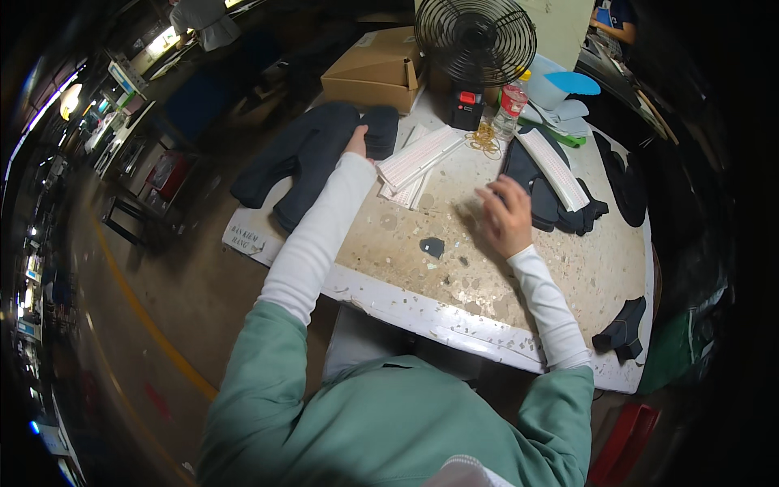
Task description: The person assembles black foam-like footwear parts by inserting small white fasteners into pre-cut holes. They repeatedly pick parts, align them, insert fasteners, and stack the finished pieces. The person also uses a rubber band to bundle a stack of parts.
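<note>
The left hand (357, 143) reaches out to about eleven o'clock and rests on the pile of dark cloth pieces (312, 158) at the far left of the table (406, 304). Its fingers are hidden, so it cannot be told if they grip. The right hand (506, 217) hangs open over the table near two o'clock, fingers spread, holding nothing. It is just beside more dark pieces (552, 199) and a white strip (556, 169). A black fan (475, 39) stands at twelve o'clock, maybe to cool the person.
</note>
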Tool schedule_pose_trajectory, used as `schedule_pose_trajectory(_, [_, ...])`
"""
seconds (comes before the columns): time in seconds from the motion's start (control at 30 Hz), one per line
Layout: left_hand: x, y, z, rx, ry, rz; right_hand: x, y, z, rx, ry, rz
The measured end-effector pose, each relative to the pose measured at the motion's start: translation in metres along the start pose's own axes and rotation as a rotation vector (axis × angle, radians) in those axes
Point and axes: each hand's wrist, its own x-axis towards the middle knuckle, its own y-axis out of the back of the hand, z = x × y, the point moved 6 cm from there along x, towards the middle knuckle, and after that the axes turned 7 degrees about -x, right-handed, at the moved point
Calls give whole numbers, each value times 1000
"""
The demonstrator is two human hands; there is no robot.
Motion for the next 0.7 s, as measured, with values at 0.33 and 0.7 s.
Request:
schedule_pose_trajectory(0.33, [-18,-70,19,110,-231,-112,-21,-13,1,131,-14,-112])
schedule_pose_trajectory(0.7, [-60,-57,48,-37,-307,-214,-23,-13,20,248,-161,-47])
